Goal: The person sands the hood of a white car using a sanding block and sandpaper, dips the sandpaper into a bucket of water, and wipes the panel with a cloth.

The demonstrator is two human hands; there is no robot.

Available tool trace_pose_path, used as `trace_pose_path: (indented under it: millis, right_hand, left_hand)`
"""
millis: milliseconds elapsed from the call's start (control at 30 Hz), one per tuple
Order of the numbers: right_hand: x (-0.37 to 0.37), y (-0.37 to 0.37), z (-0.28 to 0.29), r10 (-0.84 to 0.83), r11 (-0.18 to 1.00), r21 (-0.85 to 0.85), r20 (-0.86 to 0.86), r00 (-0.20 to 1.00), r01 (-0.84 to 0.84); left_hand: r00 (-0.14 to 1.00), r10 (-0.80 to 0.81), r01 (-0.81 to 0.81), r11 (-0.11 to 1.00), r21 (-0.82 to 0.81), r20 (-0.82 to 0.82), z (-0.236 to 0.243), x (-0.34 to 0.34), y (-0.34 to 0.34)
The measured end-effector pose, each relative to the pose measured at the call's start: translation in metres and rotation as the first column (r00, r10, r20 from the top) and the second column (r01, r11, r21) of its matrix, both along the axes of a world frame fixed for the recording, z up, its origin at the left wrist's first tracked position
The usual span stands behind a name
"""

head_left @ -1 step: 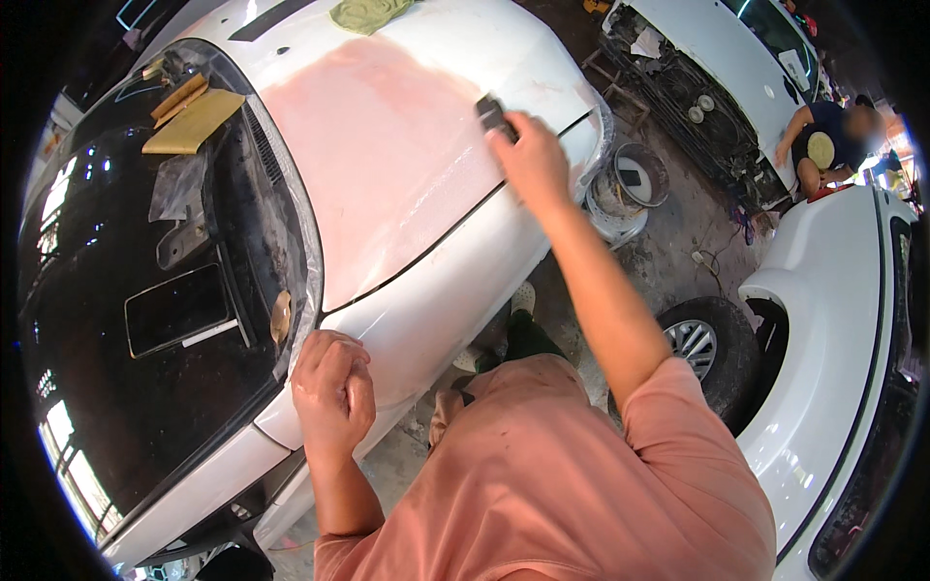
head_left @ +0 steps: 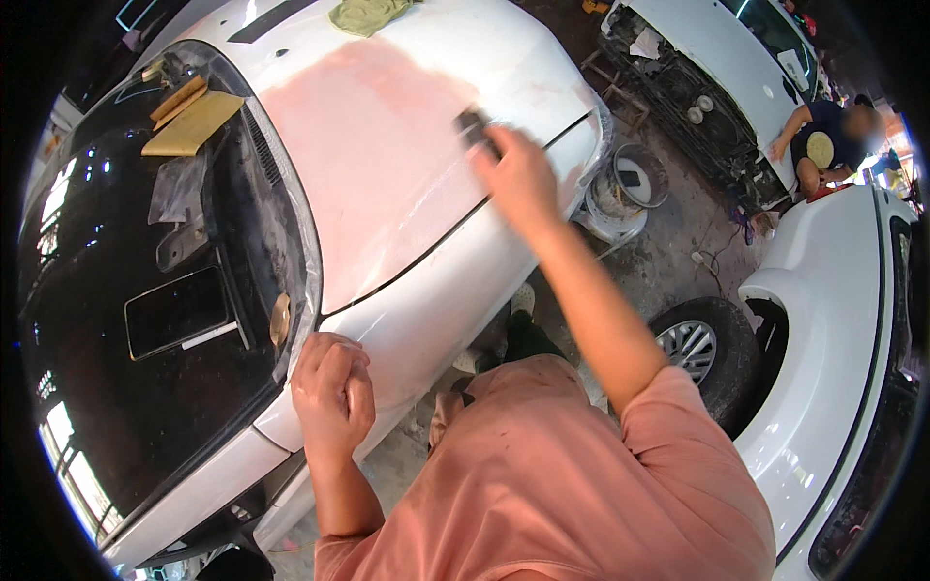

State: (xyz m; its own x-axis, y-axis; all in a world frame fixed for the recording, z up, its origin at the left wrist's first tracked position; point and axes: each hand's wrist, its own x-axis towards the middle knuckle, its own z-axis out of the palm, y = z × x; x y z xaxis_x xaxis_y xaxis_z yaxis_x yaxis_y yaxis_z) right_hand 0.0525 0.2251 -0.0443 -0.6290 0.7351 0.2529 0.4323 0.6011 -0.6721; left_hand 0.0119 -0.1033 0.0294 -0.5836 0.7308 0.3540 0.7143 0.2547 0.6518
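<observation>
Head view: pink-patched white hood (head_left: 387,155) is spreading wide; left hand (head_left: 333,392) is resting curled beside it; right hand (head_left: 521,179) is gripping a blurred dark block (head_left: 474,130) over it, probably feeling light, stiff, its sides offering secure hold.

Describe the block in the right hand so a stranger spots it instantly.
Find the white hood bearing a pinkish patch. At that patch's right edge, the right hand holds a small block, nearly black against the pale paint around it.
</observation>
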Motion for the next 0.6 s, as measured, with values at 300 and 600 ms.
trace_pose_path:
  millis: [300,600]
  right_hand:
    - [0.004,0.003,-0.007,0.03,1.0,0.001,-0.019,0.999,-0.03]
    - [-0.002,0.029,-0.01,0.034,0.997,0.066,-0.002,0.999,-0.034]
  left_hand:
    - [0.999,0.036,-0.035,0.999,0.014,-0.039,-0.001,0.001,0.005]
    - [0.998,0.059,-0.059,0.998,-0.007,-0.02,0.0,0.004,0.002]
